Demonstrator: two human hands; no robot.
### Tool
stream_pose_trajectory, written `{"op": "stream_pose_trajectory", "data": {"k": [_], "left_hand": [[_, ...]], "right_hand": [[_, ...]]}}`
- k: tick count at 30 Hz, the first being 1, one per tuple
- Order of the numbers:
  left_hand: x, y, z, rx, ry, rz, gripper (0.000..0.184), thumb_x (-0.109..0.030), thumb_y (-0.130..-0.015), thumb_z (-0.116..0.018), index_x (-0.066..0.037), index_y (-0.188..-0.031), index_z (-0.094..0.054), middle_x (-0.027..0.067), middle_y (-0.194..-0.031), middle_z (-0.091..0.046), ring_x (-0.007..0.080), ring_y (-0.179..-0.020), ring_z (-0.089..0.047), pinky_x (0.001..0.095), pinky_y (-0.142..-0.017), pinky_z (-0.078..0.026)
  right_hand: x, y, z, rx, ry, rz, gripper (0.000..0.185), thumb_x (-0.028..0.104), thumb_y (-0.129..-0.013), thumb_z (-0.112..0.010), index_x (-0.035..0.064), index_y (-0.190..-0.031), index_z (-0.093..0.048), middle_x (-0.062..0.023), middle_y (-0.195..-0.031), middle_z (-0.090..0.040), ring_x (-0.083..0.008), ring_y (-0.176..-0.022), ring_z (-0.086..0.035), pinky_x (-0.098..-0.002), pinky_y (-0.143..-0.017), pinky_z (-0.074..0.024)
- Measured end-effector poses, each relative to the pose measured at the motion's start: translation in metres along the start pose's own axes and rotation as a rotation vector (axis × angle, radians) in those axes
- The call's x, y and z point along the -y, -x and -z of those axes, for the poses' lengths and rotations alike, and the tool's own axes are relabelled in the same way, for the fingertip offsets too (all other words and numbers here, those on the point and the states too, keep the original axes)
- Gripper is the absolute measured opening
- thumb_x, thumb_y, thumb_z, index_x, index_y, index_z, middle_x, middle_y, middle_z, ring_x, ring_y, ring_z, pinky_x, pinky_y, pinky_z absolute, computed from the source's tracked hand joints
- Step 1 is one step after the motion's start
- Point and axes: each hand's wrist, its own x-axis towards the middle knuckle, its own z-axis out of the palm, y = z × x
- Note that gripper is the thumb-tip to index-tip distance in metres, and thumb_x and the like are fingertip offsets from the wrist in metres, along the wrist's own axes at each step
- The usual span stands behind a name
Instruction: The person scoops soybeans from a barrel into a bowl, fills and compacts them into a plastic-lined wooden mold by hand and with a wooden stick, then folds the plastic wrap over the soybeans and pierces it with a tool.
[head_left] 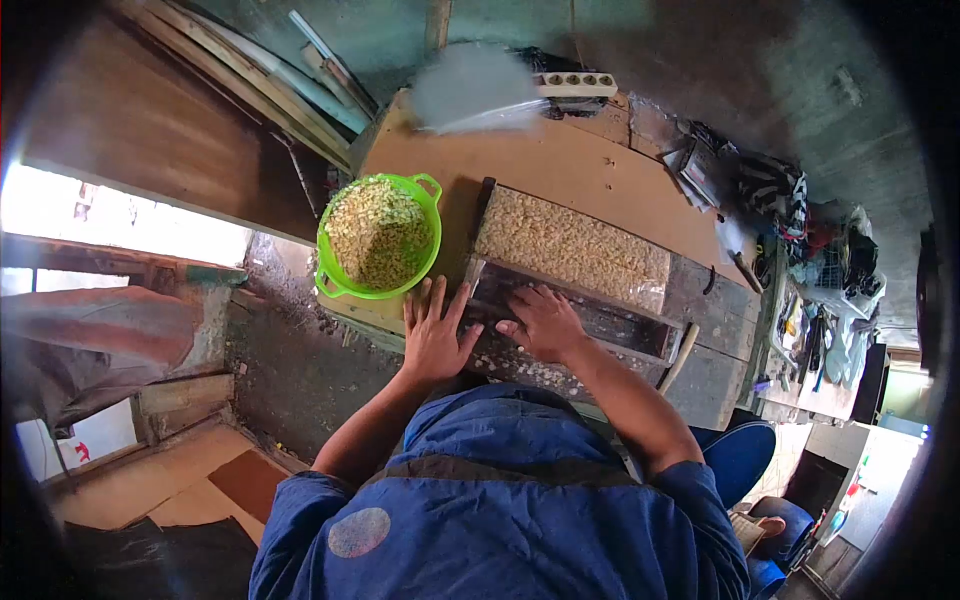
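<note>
My left hand (435, 338) rests palm down with its fingers spread, near the left end of a long rectangular wooden frame (655, 342). It appears to hold nothing. My right hand (545, 322) lies over the frame's dark inside, fingers extended and thumb pointing left; its fingertips seem to touch the surface there. Behind the frame is a rectangular slab of pale, lumpy pieces (570, 245), with shiny clear film showing at its right end. A bright green colander (432, 240) full of similar loose pieces stands to the left, just beyond my left fingertips.
The wooden table (420, 150) carries scattered crumbs near my body. A stick (680, 358) lies at the frame's right end. At the back are a blurred translucent plastic sheet (475, 85) and a power strip (575, 84). Planks lean at upper left; cluttered items lie at right.
</note>
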Motion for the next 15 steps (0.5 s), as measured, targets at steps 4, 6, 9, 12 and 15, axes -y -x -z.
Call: {"op": "stream_pose_trajectory", "data": {"k": [4,6,9,12,15], "left_hand": [[0.002,0.0,0.002,-0.005,-0.005,0.008,0.071,-0.047,-0.093,-0.057,-0.016,-0.153,-0.036,0.026,-0.154,-0.031,0.0462,-0.144,-0.025,0.0619,-0.117,-0.011],[0.003,0.0,0.004,0.07,0.009,0.032,0.073,-0.045,-0.094,-0.055,-0.017,-0.156,-0.03,0.0249,-0.157,-0.025,0.0456,-0.147,-0.019,0.0594,-0.119,-0.008],[0.005,0.0,0.004,0.084,0.011,0.045,0.073,-0.046,-0.094,-0.055,-0.018,-0.156,-0.03,0.0245,-0.157,-0.025,0.0451,-0.147,-0.018,0.0596,-0.119,-0.008],[0.005,0.0,0.002,0.03,0.033,0.039,0.07,-0.046,-0.094,-0.055,-0.017,-0.154,-0.034,0.025,-0.154,-0.03,0.0456,-0.145,-0.023,0.0617,-0.118,-0.008],[0.005,0.0,0.002,0.026,0.015,0.045,0.068,-0.045,-0.094,-0.054,-0.017,-0.153,-0.036,0.0252,-0.154,-0.031,0.0455,-0.145,-0.023,0.0611,-0.118,-0.008]], "right_hand": [[0.004,-0.007,0.012,0.107,-0.05,-0.009,0.068,0.062,-0.098,-0.038,0.005,-0.127,-0.063,-0.0163,-0.137,-0.053,-0.0381,-0.13,-0.047,-0.051,-0.109,-0.0388],[0.004,-0.01,0.006,-0.07,-0.083,0.068,0.067,0.062,-0.098,-0.041,0.005,-0.123,-0.065,-0.0176,-0.133,-0.055,-0.0377,-0.127,-0.048,-0.0512,-0.107,-0.0405],[0.01,-0.019,0.004,-0.023,-0.021,0.053,0.064,0.061,-0.097,-0.043,0.0057,-0.121,-0.066,-0.0191,-0.132,-0.055,-0.038,-0.127,-0.048,-0.0509,-0.106,-0.0408],[0.011,-0.027,0.014,0.105,-0.039,0.063,0.062,0.058,-0.096,-0.048,0.0055,-0.124,-0.064,-0.0214,-0.136,-0.052,-0.04,-0.129,-0.047,-0.0503,-0.108,-0.039],[0.012,-0.027,0.015,0.015,-0.082,0.097,0.063,0.06,-0.096,-0.046,0.0066,-0.126,-0.063,-0.0222,-0.139,-0.048,-0.0412,-0.131,-0.045,-0.0516,-0.11,-0.0374]]}}
